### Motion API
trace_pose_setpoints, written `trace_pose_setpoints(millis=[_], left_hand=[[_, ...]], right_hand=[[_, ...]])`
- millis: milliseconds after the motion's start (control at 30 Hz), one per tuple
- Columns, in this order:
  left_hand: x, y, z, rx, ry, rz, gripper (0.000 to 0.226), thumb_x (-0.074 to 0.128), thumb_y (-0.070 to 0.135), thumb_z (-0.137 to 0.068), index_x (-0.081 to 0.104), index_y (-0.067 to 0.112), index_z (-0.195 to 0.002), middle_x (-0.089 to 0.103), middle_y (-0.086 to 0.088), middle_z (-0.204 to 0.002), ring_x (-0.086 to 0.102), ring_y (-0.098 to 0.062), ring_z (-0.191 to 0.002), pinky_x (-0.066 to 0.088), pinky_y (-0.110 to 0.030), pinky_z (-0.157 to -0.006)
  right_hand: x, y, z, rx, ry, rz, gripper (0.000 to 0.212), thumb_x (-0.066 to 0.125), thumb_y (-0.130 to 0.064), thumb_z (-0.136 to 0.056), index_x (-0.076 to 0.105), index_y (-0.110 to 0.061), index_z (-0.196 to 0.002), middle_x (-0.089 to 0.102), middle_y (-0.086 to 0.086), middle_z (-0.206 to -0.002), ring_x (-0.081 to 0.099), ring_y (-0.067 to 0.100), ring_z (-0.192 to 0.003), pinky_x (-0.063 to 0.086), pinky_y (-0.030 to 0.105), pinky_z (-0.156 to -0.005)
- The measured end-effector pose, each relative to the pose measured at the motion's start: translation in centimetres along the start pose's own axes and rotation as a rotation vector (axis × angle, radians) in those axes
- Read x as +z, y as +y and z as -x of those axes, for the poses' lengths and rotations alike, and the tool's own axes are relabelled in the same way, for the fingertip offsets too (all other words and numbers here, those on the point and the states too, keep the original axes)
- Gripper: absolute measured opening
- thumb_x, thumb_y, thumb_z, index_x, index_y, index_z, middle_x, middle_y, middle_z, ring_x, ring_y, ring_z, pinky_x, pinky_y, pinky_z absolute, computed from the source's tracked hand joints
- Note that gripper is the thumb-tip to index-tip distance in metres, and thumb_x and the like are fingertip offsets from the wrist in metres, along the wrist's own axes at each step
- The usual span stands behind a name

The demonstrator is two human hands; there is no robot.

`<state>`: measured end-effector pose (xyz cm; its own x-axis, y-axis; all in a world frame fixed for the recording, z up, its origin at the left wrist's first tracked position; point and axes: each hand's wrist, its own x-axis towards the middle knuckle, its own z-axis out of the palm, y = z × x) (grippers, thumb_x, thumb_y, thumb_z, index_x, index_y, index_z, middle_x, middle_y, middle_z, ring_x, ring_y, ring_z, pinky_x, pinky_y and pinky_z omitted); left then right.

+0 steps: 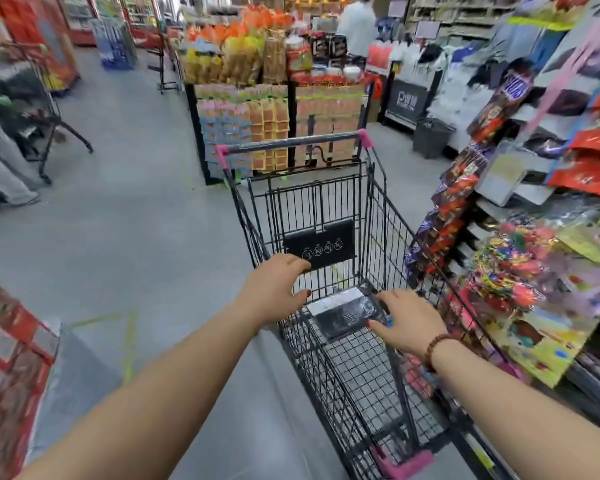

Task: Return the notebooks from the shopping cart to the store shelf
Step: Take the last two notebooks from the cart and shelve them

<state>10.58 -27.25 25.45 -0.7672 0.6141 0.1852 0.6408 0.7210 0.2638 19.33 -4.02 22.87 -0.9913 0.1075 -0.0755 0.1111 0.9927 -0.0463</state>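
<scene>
A black wire shopping cart (293, 145) with pink handle ends stands in the aisle in front of me. Inside it lies a dark notebook (342, 315) in shiny wrap with a white strip along its far edge, near the cart's far end. My right hand (409, 323), with a bead bracelet on the wrist, reaches into the cart, thumb and fingers closed around the notebook's right edge. My left hand (274, 289) grips the cart's left rim. Store shelving (534, 271) with hanging colourful packets runs right beside the cart on the right.
A snack display (250, 98) stands straight ahead past the cart. Another cart (42, 116) and a person's legs (0, 161) are at the left. A person in white (357, 26) stands far back. A grey basket (430, 136) sits ahead right. Red boxes (7, 375) are stacked at lower left.
</scene>
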Motion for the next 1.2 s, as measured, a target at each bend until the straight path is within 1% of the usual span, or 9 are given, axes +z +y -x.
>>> trace_pose_setpoints(millis=[167, 333, 467, 600, 800, 933, 1033, 1133, 1200], left_hand=[[1.6, -2.4, -2.6, -0.005, -0.022, 0.058, 0.053, 0.057, 0.034, -0.087, 0.046, 0.019, -0.136, 0.052, -0.002, -0.136, 0.043, -0.02, -0.129, 0.038, -0.037, -0.107], [2.7, -4.7, -7.8, 0.045, -0.069, 0.0, 0.054, 0.056, 0.037, -0.087, 0.044, 0.019, -0.137, 0.05, -0.001, -0.138, 0.043, -0.02, -0.128, 0.037, -0.037, -0.107], [3.7, -5.9, -13.3, 0.077, -0.16, -0.034, 0.054, 0.055, 0.036, -0.088, 0.042, 0.02, -0.138, 0.048, -0.001, -0.14, 0.041, -0.02, -0.129, 0.037, -0.035, -0.106], [5.8, -6.2, -18.5, 0.097, -0.224, -0.063, 0.054, 0.055, 0.037, -0.087, 0.042, 0.021, -0.138, 0.048, 0.0, -0.139, 0.041, -0.02, -0.129, 0.041, -0.037, -0.103], [10.5, -5.8, -24.9, 0.197, -0.371, -0.058, 0.055, 0.054, 0.039, -0.088, 0.042, 0.02, -0.138, 0.048, -0.002, -0.138, 0.042, -0.022, -0.128, 0.04, -0.039, -0.104], [14.1, -6.5, -28.5, 0.234, -0.477, -0.038, 0.05, 0.056, 0.036, -0.087, 0.046, 0.02, -0.133, 0.051, -0.004, -0.135, 0.043, -0.023, -0.126, 0.04, -0.036, -0.103], [16.6, -7.7, -31.2, 0.271, -0.543, 0.002, 0.051, 0.058, 0.032, -0.087, 0.046, 0.019, -0.134, 0.052, -0.005, -0.133, 0.044, -0.023, -0.126, 0.041, -0.035, -0.101], [19.3, -9.1, -33.7, 0.304, -0.63, 0.013, 0.053, 0.057, 0.033, -0.087, 0.044, 0.015, -0.135, 0.051, -0.008, -0.133, 0.044, -0.025, -0.125, 0.043, -0.036, -0.098], [21.4, -10.1, -35.0, 0.307, -0.683, 0.029, 0.052, 0.057, 0.033, -0.087, 0.045, 0.014, -0.134, 0.05, -0.009, -0.133, 0.043, -0.026, -0.125, 0.042, -0.035, -0.099]], right_hand=[[1.1, 0.0, -3.3, 0.052, -0.038, -0.014, 0.057, 0.05, -0.057, -0.085, 0.046, -0.022, -0.128, 0.055, -0.002, -0.119, 0.049, 0.016, -0.111, 0.046, 0.031, -0.094], [3.1, 1.5, -8.0, 0.069, -0.054, 0.002, 0.051, 0.049, -0.056, -0.085, 0.05, -0.022, -0.124, 0.057, 0.0, -0.116, 0.051, 0.018, -0.109, 0.045, 0.032, -0.096], [4.3, 3.3, -11.8, 0.117, -0.088, -0.044, 0.048, 0.049, -0.054, -0.085, 0.049, -0.023, -0.122, 0.054, 0.0, -0.116, 0.05, 0.018, -0.11, 0.044, 0.031, -0.094], [5.2, 5.5, -14.3, 0.18, -0.121, -0.09, 0.047, 0.049, -0.056, -0.082, 0.051, -0.024, -0.116, 0.055, 0.0, -0.112, 0.05, 0.02, -0.11, 0.046, 0.035, -0.093], [6.7, 7.8, -15.9, 0.316, -0.141, -0.182, 0.046, 0.046, -0.056, -0.083, 0.053, -0.022, -0.113, 0.055, 0.003, -0.108, 0.051, 0.024, -0.107, 0.047, 0.038, -0.089], [8.0, 8.0, -16.8, 0.448, -0.157, -0.261, 0.039, 0.047, -0.051, -0.086, 0.052, -0.019, -0.108, 0.053, 0.004, -0.104, 0.05, 0.025, -0.105, 0.047, 0.037, -0.085], [9.1, 7.9, -17.7, 0.557, -0.157, -0.309, 0.042, 0.049, -0.051, -0.085, 0.052, -0.019, -0.113, 0.053, 0.002, -0.104, 0.052, 0.022, -0.105, 0.047, 0.034, -0.086], [10.7, 8.0, -18.6, 0.66, -0.181, -0.316, 0.059, 0.047, -0.053, -0.085, 0.043, -0.019, -0.133, 0.055, 0.006, -0.121, 0.049, 0.025, -0.116, 0.046, 0.037, -0.095], [11.8, 8.0, -19.2, 0.733, -0.228, -0.328, 0.063, 0.046, -0.054, -0.086, 0.038, -0.02, -0.138, 0.053, 0.006, -0.125, 0.047, 0.026, -0.117, 0.044, 0.037, -0.096]])
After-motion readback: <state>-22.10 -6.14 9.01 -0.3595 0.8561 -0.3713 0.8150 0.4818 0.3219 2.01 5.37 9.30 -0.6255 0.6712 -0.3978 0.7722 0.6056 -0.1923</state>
